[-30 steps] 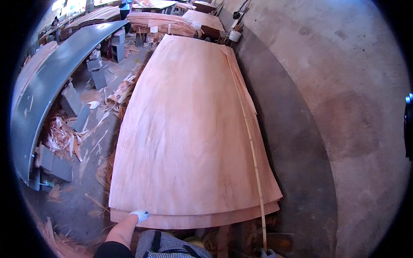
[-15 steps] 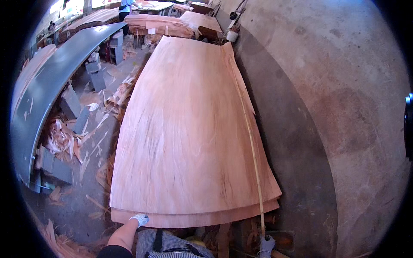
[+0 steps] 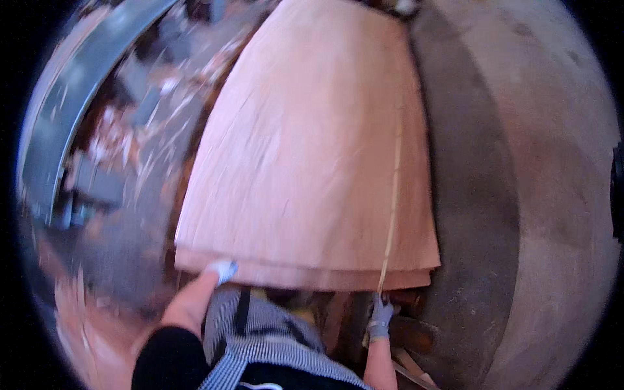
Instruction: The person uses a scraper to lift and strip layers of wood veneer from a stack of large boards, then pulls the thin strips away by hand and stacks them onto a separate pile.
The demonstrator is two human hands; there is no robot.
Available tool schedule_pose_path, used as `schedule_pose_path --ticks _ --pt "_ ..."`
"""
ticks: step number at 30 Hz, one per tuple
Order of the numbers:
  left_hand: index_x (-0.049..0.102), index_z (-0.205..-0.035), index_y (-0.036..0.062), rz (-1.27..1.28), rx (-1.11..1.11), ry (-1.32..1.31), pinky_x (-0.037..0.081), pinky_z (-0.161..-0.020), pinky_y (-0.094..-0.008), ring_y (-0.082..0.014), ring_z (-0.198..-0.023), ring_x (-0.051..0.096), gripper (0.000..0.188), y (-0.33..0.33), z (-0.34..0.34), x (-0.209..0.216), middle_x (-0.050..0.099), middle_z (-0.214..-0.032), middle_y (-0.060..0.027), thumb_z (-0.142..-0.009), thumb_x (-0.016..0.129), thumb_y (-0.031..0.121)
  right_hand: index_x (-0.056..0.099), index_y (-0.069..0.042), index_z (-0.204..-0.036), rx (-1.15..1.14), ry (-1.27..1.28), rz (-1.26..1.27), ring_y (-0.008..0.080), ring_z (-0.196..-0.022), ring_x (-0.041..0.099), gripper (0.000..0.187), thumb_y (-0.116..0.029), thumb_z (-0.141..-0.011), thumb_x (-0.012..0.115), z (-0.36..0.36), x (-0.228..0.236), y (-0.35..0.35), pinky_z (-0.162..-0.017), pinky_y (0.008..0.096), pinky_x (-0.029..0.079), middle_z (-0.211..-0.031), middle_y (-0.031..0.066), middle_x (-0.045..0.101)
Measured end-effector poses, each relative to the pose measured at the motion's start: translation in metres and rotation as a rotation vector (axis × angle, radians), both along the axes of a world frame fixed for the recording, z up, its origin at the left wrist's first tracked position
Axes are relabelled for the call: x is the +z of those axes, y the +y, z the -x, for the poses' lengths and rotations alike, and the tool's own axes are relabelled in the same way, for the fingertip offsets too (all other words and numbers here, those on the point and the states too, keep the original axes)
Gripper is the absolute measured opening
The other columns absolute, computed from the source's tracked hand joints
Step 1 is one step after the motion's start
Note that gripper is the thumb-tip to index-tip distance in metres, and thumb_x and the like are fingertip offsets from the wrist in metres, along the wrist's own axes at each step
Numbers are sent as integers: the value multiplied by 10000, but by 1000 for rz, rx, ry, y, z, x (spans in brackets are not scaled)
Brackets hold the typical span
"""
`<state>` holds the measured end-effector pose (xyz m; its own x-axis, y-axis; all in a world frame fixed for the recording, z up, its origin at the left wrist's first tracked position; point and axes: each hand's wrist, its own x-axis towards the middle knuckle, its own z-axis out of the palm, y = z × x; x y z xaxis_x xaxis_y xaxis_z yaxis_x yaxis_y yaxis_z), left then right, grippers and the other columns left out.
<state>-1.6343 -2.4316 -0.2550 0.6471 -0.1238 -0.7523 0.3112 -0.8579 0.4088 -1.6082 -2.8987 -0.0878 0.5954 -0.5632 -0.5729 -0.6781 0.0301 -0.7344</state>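
Before me lies a large stack of thin pinkish wood veneer sheets [image 3: 312,162], the lower sheet [image 3: 286,275] jutting out a little at the near edge. My left hand [image 3: 224,270], in a white glove, touches that near edge at its left corner; blur hides how its fingers are set. In a grey glove, my right hand [image 3: 379,314] is closed around the near end of a long, thin bamboo stick [image 3: 393,211], just off the stack's near edge. The stick runs away from me along the right side of the top sheet. Its far end is too blurred to make out.
To the left stands a long dark panel [image 3: 81,97] on grey blocks [image 3: 97,179]. Veneer scraps [image 3: 114,140] litter the floor between it and the stack. Concrete floor [image 3: 546,195] stretches to the right. A striped apron [image 3: 266,325] covers my front.
The view has tipped downward, so the stack sits higher and more of my arms shows. My right hand has shifted leftward against the sheets, with the stick still in it. My left hand stays at the edge.
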Motion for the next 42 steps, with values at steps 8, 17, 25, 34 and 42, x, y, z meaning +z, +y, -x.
schedule_pose_path --ticks 8,17,25,34,42 --pt "476 -1245 156 -156 203 -7 382 -944 -424 -331 -1138 474 463 11 -25 1 435 -1302 -162 -831 450 361 506 -86 -705 147 81 -5 100 -337 407 264 -287 -865 570 26 7 38 -287 244 296 -498 6 466" --pt "436 -1288 201 -294 298 -32 146 -1030 -567 -276 -1311 223 497 -37 -98 -15 252 -1423 -105 -818 473 357 530 -40 -711 208 280 39 143 -352 446 296 -279 -885 538 58 -9 36 -326 265 371 -498 43 484" --pt "393 -1304 106 -464 534 -277 233 -1009 -483 -267 -1205 379 624 -34 -86 -44 441 -1287 -107 -763 566 365 555 -24 -740 310 320 55 147 -391 472 284 -264 -890 533 73 -24 41 -370 273 384 -533 56 518" --pt "375 -1310 115 -548 494 -44 337 -938 -437 -270 -1054 528 672 -14 -109 -58 568 -1117 -135 -747 597 408 552 -2 -938 702 203 93 141 -611 564 157 -138 -862 573 88 -103 53 -553 277 458 -754 57 601" --pt "657 -958 169 -315 888 -254 399 -853 -444 -284 -981 546 278 12 -63 -78 591 -1065 -70 -715 591 286 563 27 -938 644 391 96 138 -697 564 207 -154 -843 599 81 -90 59 -637 271 451 -801 62 609"
